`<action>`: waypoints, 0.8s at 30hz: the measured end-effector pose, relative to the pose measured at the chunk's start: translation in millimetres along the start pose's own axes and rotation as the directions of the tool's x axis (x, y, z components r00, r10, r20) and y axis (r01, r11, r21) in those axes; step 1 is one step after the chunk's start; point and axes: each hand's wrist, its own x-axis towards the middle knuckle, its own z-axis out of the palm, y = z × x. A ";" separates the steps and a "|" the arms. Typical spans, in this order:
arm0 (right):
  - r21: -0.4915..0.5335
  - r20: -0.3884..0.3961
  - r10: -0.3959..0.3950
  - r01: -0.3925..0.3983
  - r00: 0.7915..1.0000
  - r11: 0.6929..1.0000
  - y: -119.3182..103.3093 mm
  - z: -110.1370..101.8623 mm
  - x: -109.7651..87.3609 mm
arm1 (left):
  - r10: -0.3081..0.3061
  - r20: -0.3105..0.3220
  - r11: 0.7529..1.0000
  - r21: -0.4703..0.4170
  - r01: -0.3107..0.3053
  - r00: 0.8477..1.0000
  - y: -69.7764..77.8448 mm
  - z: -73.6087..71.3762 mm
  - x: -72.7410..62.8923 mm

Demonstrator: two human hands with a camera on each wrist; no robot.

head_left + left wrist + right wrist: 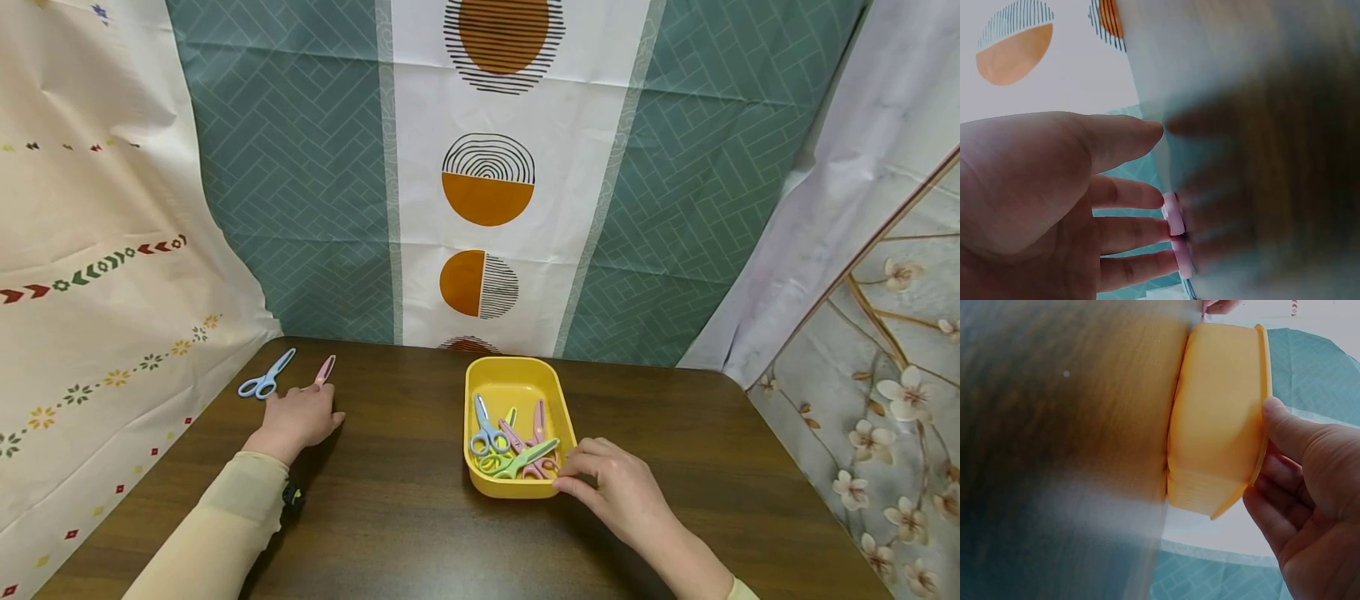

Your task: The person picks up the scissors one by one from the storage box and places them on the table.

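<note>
**Left fingertips on the pink handles, yellow tray off to the right**

In the head view, the left hand (300, 419) reached over the far left of the table (405, 433), palm down. The pink scissors (325, 372) lay directly under and beyond its fingers: the handle end was hidden by the hand, and the blade end pointed away from the person, its tip leaning slightly right. Their long axis thus ran nearly in line with the reaching fingers. The left hand was plainly the nearer; the right hand (618, 492) was well apart, at the near right corner of the yellow tray (517, 382). That tray stood to the right of the pink scissors, a wide stretch of bare wood between, and held a heap of scissors (531, 457). Light blue scissors (268, 375) lay just left of the pink pair.

In the left wrist view, the fingers stretched nearly straight, their tips touching the pink handle loops. The thumb (1135, 137) stood apart from the loops, so nothing was pinched; the scissors rested on the tabletop.

In the right wrist view, the right hand gripped the tray's corner, thumb (1279, 415) against the rim and fingers bent near its other side. The tray's base sat on the table.
</note>
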 end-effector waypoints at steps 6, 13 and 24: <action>0.002 0.001 0.003 -0.003 1.000 1.000 0.4 0.4 0.2 | -0.015 0.016 1.000 -0.009 0.015 1.000 -7.6 -0.7 1.7; 0.013 0.000 0.005 -0.005 1.000 1.000 1.3 0.6 0.2 | -0.022 0.023 0.999 -0.030 0.023 0.999 -14.2 -2.7 3.1; 0.010 -0.010 -0.004 0.004 1.000 1.000 0.2 0.3 0.2 | -0.027 0.039 0.999 -0.044 0.029 0.999 -25.8 -2.7 6.4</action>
